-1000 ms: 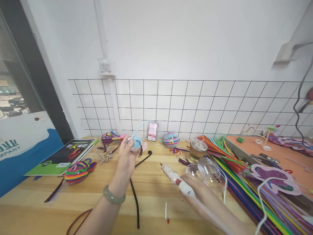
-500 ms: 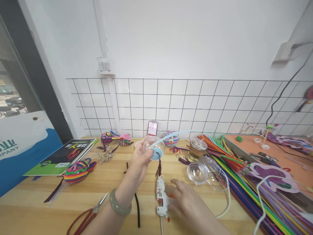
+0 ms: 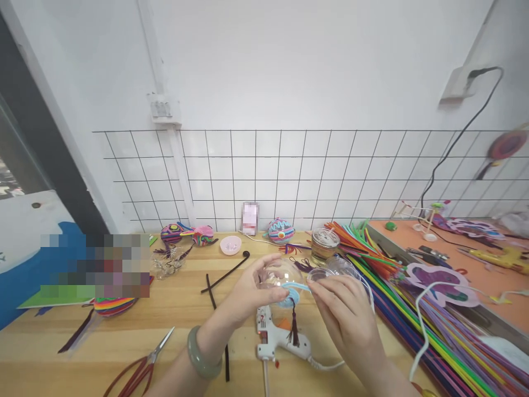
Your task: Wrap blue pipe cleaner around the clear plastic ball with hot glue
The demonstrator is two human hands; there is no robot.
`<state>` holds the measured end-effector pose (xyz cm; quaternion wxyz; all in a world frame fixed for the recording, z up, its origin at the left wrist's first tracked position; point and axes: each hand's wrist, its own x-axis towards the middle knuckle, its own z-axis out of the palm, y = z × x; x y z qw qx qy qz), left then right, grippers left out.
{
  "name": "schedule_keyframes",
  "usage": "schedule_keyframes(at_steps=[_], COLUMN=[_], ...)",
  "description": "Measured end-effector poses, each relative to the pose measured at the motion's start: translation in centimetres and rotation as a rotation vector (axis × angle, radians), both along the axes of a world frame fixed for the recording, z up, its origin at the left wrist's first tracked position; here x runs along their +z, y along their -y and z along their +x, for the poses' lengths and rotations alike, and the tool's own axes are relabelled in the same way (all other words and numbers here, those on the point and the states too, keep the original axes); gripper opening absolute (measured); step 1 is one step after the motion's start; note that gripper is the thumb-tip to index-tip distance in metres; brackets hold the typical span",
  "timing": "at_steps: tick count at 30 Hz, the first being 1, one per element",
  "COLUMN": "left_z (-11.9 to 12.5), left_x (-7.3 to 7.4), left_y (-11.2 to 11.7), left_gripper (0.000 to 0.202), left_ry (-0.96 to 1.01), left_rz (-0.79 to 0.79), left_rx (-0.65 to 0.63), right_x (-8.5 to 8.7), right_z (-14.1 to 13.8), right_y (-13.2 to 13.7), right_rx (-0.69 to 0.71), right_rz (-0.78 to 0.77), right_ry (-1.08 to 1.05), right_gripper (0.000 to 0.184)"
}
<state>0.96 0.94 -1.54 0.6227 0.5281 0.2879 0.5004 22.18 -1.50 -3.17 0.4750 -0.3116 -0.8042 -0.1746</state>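
Note:
My left hand (image 3: 252,289) grips a clear plastic half-ball (image 3: 285,275) with a light blue pipe-cleaner coil and a dark tassel (image 3: 294,325) hanging from it. My right hand (image 3: 345,314) pinches the free end of the light blue pipe cleaner (image 3: 298,286) beside the ball. A white glue gun (image 3: 275,339) lies on the wooden table (image 3: 173,325) just below both hands, its cord running off to the right.
Red-handled scissors (image 3: 140,366) lie at the front left. Black pipe cleaners (image 3: 219,278), a small pink dish (image 3: 230,244), finished striped ornaments (image 3: 281,230), a glass jar (image 3: 324,245), more clear half-balls (image 3: 343,267) and a big heap of coloured pipe cleaners (image 3: 413,314) surround the hands.
My right hand left the glue gun on the table and rose to the blue pipe cleaner. My left hand brought the ball lower and to the right, above the gun.

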Motion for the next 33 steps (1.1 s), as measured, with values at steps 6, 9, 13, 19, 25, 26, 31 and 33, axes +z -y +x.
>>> schedule_keyframes(at_steps=[6, 9, 13, 19, 25, 26, 31, 33], left_z=[0.0, 0.1, 0.2, 0.4, 0.7, 0.7, 0.8, 0.9], left_x=[-0.1, -0.1, 0.0, 0.2, 0.0, 0.0, -0.2, -0.3], left_y=[-0.1, 0.0, 0.1, 0.2, 0.3, 0.3, 0.4, 0.4], left_gripper=[0.066, 0.064, 0.064, 0.066, 0.066, 0.066, 0.067, 0.067], left_ry=[0.039, 0.065, 0.105, 0.138, 0.164, 0.168, 0.167, 0.155], left_rz=[-0.009, -0.015, -0.006, -0.041, -0.073, -0.079, -0.087, -0.088], left_rx=[-0.033, -0.043, -0.04, -0.022, 0.015, 0.019, 0.019, 0.034], right_x=[0.4, 0.4, 0.2, -0.2, -0.5, -0.5, -0.4, -0.4], right_z=[-0.5, -0.6, -0.7, -1.1, -1.3, -1.3, -1.4, -1.4], right_y=[0.6, 0.6, 0.7, 0.8, 0.9, 1.0, 1.0, 1.0], right_rx=[0.072, 0.083, 0.086, 0.11, 0.132, 0.136, 0.148, 0.154], right_rz=[-0.019, -0.012, -0.004, 0.012, -0.008, -0.012, -0.04, -0.054], right_ry=[-0.03, -0.017, -0.011, -0.019, -0.025, -0.028, -0.092, -0.113], right_gripper=[0.041, 0.038, 0.039, 0.037, 0.039, 0.04, 0.039, 0.039])
